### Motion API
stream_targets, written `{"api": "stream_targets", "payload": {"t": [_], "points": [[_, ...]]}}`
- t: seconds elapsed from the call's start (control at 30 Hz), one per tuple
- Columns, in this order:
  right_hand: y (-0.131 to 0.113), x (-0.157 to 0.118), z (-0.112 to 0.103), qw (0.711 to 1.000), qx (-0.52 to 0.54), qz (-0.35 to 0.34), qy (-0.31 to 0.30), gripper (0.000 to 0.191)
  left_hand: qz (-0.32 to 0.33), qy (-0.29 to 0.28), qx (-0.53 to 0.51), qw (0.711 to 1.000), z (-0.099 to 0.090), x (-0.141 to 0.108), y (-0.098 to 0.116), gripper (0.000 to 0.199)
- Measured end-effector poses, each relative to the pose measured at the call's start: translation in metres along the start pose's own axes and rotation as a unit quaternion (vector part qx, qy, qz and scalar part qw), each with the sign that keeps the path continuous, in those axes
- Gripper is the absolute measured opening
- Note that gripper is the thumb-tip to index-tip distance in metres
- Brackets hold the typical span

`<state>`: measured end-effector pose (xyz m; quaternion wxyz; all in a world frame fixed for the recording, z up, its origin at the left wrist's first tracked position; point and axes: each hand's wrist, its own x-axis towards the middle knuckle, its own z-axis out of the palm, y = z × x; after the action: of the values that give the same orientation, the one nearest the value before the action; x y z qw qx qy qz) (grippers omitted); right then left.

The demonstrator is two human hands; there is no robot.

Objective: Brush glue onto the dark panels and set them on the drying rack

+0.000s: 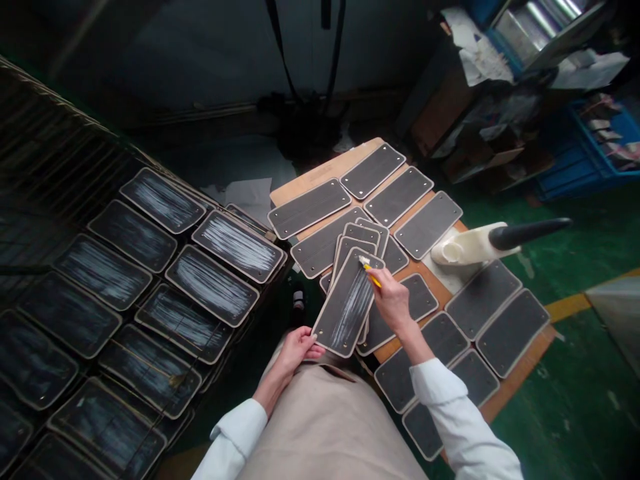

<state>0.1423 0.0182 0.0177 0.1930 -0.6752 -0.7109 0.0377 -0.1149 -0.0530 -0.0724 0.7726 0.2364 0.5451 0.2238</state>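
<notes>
Green floor [580,393] spreads beneath the work area, darkest toward the wall. Along the left stands a large wire rack [75,110], covered with dark rounded-corner panels [213,285] in slanting rows; many carry streaky white marks running lengthwise, some heavy, some faint. Right of it, in front of the person, a brown board [505,393] bears more dark panels [499,299] with pale edges, most of them unstreaked and laid close beside one another. A beige apron [325,427] covers the person's front, next to the board's near side. At the upper right, a blue crate [555,177] on the floor holds scraps too blurred to tell apart.

On the board's right part, among the panels, is a white bottle [467,247] with a long black nozzle [530,231] pointing away to the right. The panel in hand [340,320] lies tilted across the top of a fanned, uneven pile [356,235], with white streaks along its middle and lower part. The left hand [299,348] pinches its near left corner between thumb and fingers. The right hand [391,297] is closed around a small yellow-handled brush [373,275], its pale tip at the panel's far end, close to a small hole.
</notes>
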Motion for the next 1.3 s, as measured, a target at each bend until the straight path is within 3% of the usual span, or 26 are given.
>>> {"api": "stream_targets", "payload": {"t": [0.07,0.2,0.33,0.47,0.57,0.73,0.87,1.0,1.13,1.2,1.3], "points": [[-0.012,-0.014,0.007,0.999,-0.003,-0.030,-0.038,0.022,0.009,0.003,0.002,1.000,0.000,0.001,-0.001,0.027],[-0.048,-0.073,0.007,0.983,0.027,-0.093,-0.156,0.024,0.018,-0.006,0.003,1.000,-0.001,0.003,-0.004,0.028],[-0.077,-0.117,-0.007,0.956,0.134,-0.080,-0.249,0.021,0.015,-0.007,0.000,1.000,-0.002,0.003,-0.004,0.028],[-0.074,-0.104,-0.018,0.927,0.265,-0.020,-0.264,0.016,0.019,0.000,0.006,1.000,-0.001,0.000,0.000,0.028],[-0.051,-0.071,-0.012,0.933,0.297,0.009,-0.202,0.018,0.021,-0.001,0.012,1.000,0.000,-0.003,0.002,0.031],[-0.007,-0.015,-0.002,0.975,0.216,0.025,-0.039,0.023,0.024,0.002,0.012,1.000,0.001,-0.003,0.002,0.034],[0.007,0.012,-0.001,0.996,0.089,0.007,0.021,0.025,0.026,0.005,0.018,0.999,0.002,-0.003,0.002,0.034],[-0.004,0.001,0.009,0.998,0.018,-0.037,-0.036,0.025,0.026,0.006,0.019,0.999,0.003,-0.005,0.005,0.036],[-0.030,-0.046,0.009,0.981,0.059,-0.116,-0.144,0.027,0.034,0.005,0.019,0.999,0.003,-0.005,0.006,0.036],[-0.043,-0.069,0.001,0.967,0.127,-0.110,-0.191,0.026,0.033,0.005,0.020,0.999,0.002,-0.005,0.006,0.036],[-0.053,-0.091,-0.014,0.937,0.257,-0.034,-0.236,0.020,0.029,0.004,0.025,0.999,0.002,-0.005,0.006,0.035]]}}
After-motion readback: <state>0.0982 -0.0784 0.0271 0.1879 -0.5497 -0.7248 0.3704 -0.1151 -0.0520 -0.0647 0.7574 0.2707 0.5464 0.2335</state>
